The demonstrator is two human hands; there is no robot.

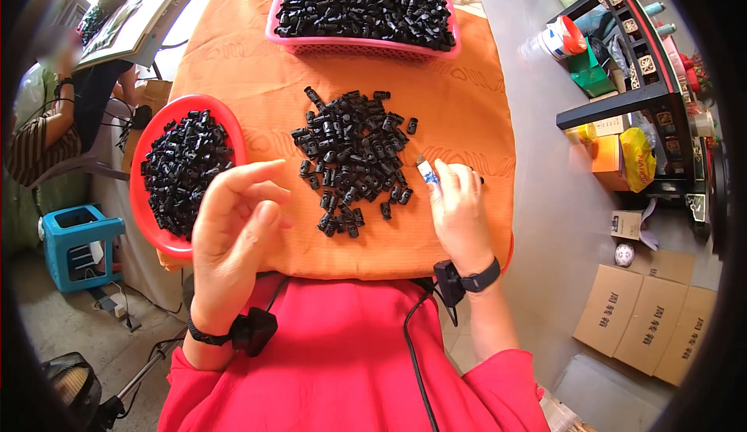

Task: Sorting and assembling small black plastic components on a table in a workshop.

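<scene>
A loose pile of small black plastic cord locks point(354, 148) lies on the orange tablecloth point(257, 82) in front of me. My left hand point(237, 226) is raised between that pile and a red bowl point(240, 138) filled with similar black pieces. Its thumb and fingers are apart, and I see nothing between them. To the right of the pile, my right hand point(461, 210) closes around a small white-and-blue stick-like object point(427, 170) with a dark tip. What exactly this object is cannot be made out.
At the table's far side stands a pink basket point(373, 49) heaped with black pieces. A blue stool point(82, 237) and a seated person point(47, 132) are at left. Black shelving point(622, 105) and flattened cardboard point(642, 311) are at right. A black cable point(416, 362) hangs over my lap.
</scene>
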